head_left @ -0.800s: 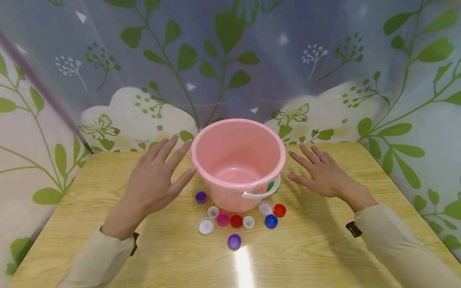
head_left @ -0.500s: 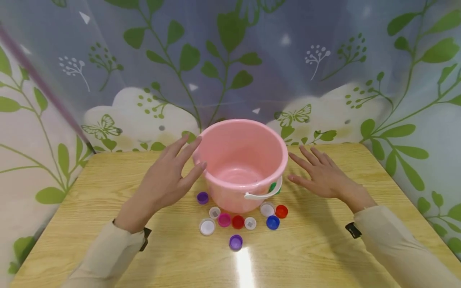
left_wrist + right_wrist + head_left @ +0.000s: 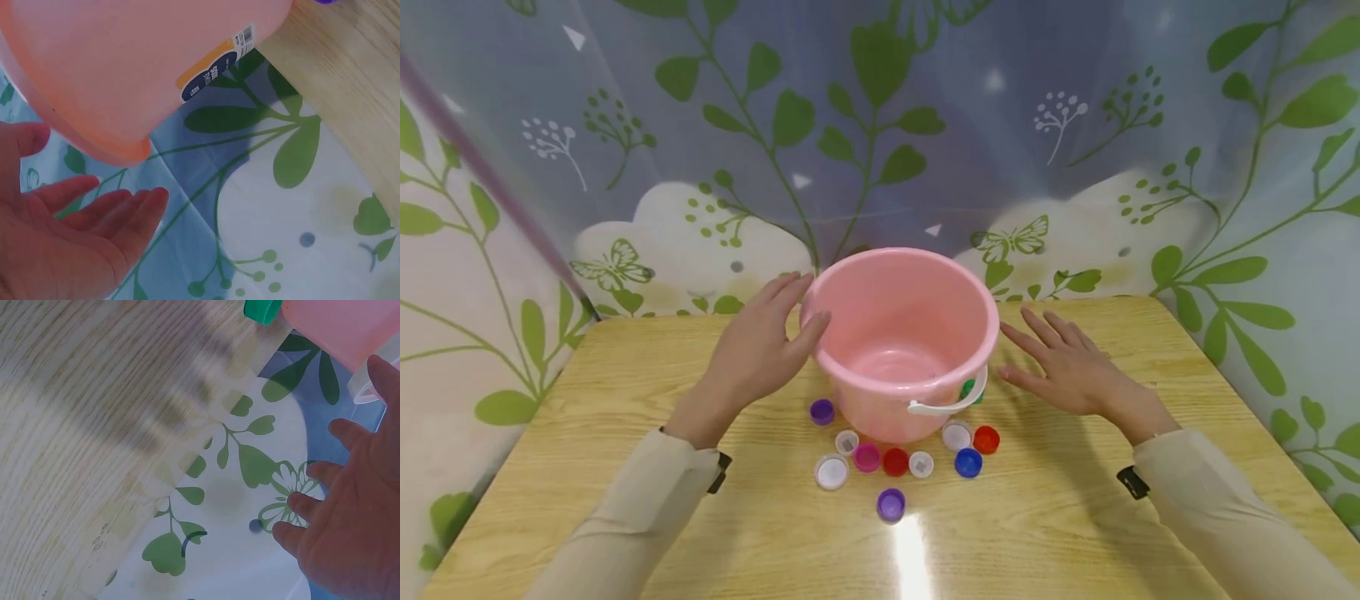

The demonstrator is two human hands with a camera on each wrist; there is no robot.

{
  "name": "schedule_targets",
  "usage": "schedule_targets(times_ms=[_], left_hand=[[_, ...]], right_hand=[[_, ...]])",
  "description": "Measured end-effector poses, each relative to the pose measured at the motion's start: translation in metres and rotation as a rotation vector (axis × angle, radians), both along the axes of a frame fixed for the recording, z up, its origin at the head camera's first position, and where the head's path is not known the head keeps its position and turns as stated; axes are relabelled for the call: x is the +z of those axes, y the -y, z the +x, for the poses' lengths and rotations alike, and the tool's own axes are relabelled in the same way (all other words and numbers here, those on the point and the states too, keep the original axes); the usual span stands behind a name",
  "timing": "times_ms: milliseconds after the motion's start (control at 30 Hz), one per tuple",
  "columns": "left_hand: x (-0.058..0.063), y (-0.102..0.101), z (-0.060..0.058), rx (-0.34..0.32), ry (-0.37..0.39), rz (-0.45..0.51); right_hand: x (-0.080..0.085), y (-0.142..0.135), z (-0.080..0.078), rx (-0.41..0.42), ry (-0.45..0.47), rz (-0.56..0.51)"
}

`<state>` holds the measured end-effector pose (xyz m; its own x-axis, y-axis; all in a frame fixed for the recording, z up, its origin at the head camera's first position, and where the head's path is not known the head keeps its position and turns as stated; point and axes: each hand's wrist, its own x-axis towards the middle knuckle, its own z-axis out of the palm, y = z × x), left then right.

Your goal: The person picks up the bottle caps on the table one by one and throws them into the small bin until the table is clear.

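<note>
A pink bucket (image 3: 880, 410) with a white handle (image 3: 946, 408) stands upright at the back middle of the table. My left hand (image 3: 752, 358) is at its left rim, thumb over the opening and fingers outside. In the left wrist view, relaxed fingers (image 3: 134, 215) lie just off the rim. To the bucket's right, my right hand (image 3: 1071, 375) hovers with spread fingers, holding nothing. Several bottle caps lie around the bucket's base, among them a purple cap (image 3: 891, 505), a red cap (image 3: 896, 462), a blue cap (image 3: 967, 462) and a green cap (image 3: 262, 309) partly hidden behind the handle in the head view.
The wooden table (image 3: 760, 533) ends at the back against a patterned cloth (image 3: 880, 125) with leaves and butterflies. Similar cloth hangs along both sides. A bright light reflection (image 3: 912, 554) falls on the tabletop near the front.
My left hand has moved right and its thumb now overlaps the bucket's left rim. The right hand stays nearly still, and the bucket and caps keep their places.
</note>
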<state>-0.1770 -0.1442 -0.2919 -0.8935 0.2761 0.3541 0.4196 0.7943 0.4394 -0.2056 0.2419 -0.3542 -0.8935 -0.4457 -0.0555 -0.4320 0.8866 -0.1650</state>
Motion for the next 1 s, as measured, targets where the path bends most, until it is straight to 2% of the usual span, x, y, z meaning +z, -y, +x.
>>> schedule_targets(times_ms=[100,267,400,633,1000], left_hand=[[-0.001,-0.001,-0.003,0.023,0.016,0.016],[-0.001,-0.002,-0.009,0.031,0.106,0.147],[0.000,-0.001,-0.015,0.029,0.224,0.290],[0.006,0.005,-0.021,0.009,0.482,0.552],[0.008,0.010,-0.031,-0.024,0.801,0.842]], right_hand=[[0.000,0.000,0.000,0.004,0.004,0.001],[-0.002,-0.001,0.002,0.009,0.003,-0.006],[-0.005,-0.002,0.002,0.007,0.005,-0.005],[-0.008,-0.002,0.003,0.006,0.012,0.004],[-0.010,-0.005,0.004,0.011,0.024,-0.001]])
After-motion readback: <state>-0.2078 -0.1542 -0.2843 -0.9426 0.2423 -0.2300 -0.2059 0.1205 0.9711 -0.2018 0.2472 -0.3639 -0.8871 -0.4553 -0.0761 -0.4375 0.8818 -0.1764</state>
